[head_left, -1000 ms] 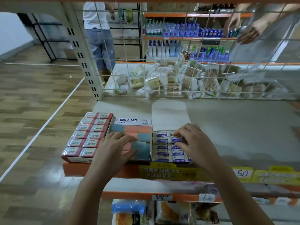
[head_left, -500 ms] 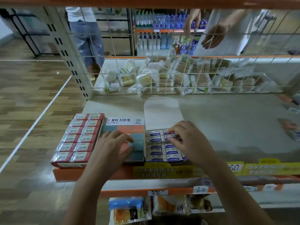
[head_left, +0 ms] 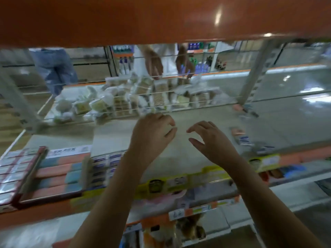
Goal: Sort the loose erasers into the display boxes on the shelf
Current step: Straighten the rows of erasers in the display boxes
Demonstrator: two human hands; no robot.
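Observation:
The view is motion-blurred. Three display boxes stand at the shelf's left: a red-packed box, a pink-and-blue eraser box and a box of white-and-blue erasers. Loose erasers lie scattered at the right, some near the front edge. My left hand hovers over the bare shelf with its fingers loosely curled and nothing in it. My right hand is beside it with its fingers spread, also holding nothing. Both hands are between the boxes and the loose erasers.
An orange upper shelf hangs low across the top. A wire mesh backs the shelf, with packets piled behind it. Another person's hands reach over those packets. Yellow price tags line the front edge.
Both hands have left the display boxes and moved right and further back over the bare shelf. The camera has swung right and dropped, so the upper shelf now fills the top.

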